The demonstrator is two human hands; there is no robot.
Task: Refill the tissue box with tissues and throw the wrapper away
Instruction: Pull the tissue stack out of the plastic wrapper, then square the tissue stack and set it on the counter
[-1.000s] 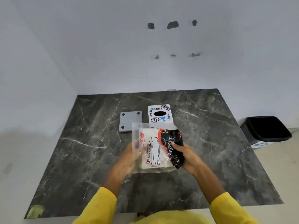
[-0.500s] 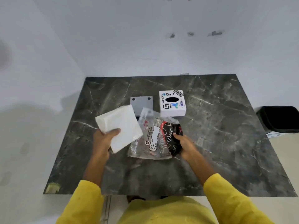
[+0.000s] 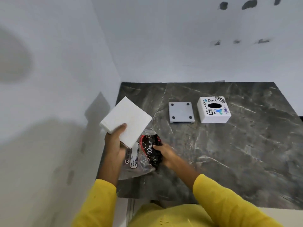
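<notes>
My left hand [image 3: 114, 141] grips a thick white stack of tissues [image 3: 127, 118], lifted over the table's left edge. My right hand [image 3: 165, 154] pinches the emptied clear wrapper [image 3: 142, 154] with its black and red "Dove" print; the wrapper sags just below the stack, near the table's front left. The white tissue box [image 3: 214, 110], with stickers and an oval slot on top, stands at the back of the table. Its grey base plate [image 3: 181, 112], with black feet at the corners, lies flat just left of the box.
The dark marble table [image 3: 229, 153] runs against white walls at the back and left. My yellow sleeves fill the lower part of the view. A sliver of something dark shows at the far right edge.
The tissue stack has come fully out of the wrapper and my left hand has carried it further left and up. The view has swung left, so the black bin has left the frame.
</notes>
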